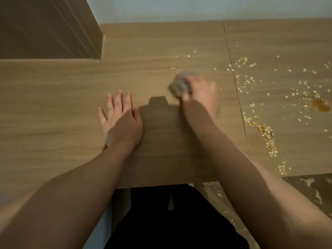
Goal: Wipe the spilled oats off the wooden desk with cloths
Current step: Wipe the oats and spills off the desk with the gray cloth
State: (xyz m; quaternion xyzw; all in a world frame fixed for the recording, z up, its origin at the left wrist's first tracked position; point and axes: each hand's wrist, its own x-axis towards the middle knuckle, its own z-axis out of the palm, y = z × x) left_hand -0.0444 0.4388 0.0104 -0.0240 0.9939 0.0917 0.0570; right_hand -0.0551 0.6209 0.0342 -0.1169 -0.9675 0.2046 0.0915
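left hand (120, 121) lies palm down near the centre of the frame, fingers straight and slightly spread, thumb out to the right; its bare forearm runs down to the lower left corner; right hand (201, 90), blurred, sits right of centre and a little higher, fingers curled round a grey cloth (179, 86); its bare forearm runs to the lower right edge

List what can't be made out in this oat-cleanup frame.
Head view only:
cloth: motion-blurred and partly covered by the right hand gripping it; weave and folds unreadable.
brown stain: sits at the right edge; what it is cannot be told.
oats: scatter reaches the right edge; anything beyond is unseen.
floor below the desk: largely hidden by dark clothing.
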